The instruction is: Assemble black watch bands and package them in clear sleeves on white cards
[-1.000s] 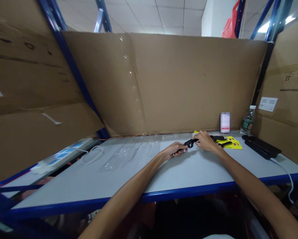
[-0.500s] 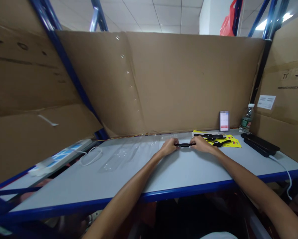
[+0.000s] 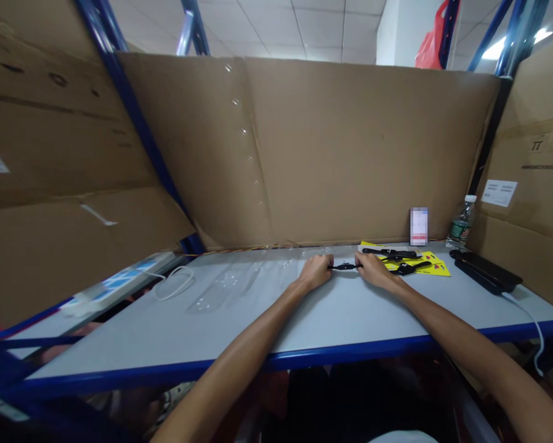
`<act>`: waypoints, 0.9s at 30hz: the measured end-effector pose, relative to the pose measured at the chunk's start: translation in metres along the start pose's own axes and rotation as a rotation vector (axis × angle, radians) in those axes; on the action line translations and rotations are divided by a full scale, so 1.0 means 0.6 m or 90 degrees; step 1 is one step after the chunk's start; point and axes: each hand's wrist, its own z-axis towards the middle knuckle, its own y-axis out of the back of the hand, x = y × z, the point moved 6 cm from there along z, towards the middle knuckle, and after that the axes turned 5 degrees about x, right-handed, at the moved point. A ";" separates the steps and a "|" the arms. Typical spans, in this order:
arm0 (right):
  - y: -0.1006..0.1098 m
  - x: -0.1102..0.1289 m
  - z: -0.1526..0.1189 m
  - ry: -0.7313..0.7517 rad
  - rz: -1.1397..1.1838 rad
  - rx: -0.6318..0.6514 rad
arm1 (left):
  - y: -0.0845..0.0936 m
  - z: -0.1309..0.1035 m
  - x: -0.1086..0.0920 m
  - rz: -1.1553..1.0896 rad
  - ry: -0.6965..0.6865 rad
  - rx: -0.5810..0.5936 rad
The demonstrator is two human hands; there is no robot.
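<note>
The left hand [image 3: 317, 272] and the right hand [image 3: 375, 271] hold a black band [image 3: 345, 266] between them, one end each. The band has a thicker middle, like a watch, and it looks nearly straight and flat from side to side. The fingers of both hands are bent in around the ends, so the tips are hard to see. The band is low over the grey table [image 3: 341, 320], but I cannot tell if it touches the top.

Just past the right hand, on its outer side, lie yellow cards [image 3: 439, 269]. Two more black things are on them: a long one [image 3: 391, 253] at the back, and a second one [image 3: 410, 268] nearer to the hand. Farther out and behind the right hand, a phone [image 3: 419, 226] stands up against the cardboard wall [image 3: 322, 154], and its screen is blurred. A clear bottle [image 3: 461, 224] with a white cap stands beyond the phone. Well out from the right hand is a black case [image 3: 486, 272] with a white wire [image 3: 530, 317].

On the outer side of the left hand lies thin clear plastic [image 3: 225, 283]. Farther out that way are a looped white cord [image 3: 175, 284] and a power strip [image 3: 124, 280].
</note>
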 end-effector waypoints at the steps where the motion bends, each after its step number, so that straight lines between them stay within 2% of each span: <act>1: 0.000 0.000 0.001 0.000 0.001 -0.004 | 0.000 0.000 0.000 -0.006 0.004 0.003; 14: -0.012 -0.003 0.006 0.003 0.017 -0.005 | 0.000 -0.004 -0.008 0.007 -0.006 0.004; 24: 0.000 0.009 -0.003 -0.025 -0.044 -0.005 | 0.003 -0.004 -0.014 0.002 -0.024 -0.024; 27: -0.006 0.005 -0.002 -0.032 -0.041 0.004 | -0.001 -0.004 -0.013 0.004 -0.022 -0.009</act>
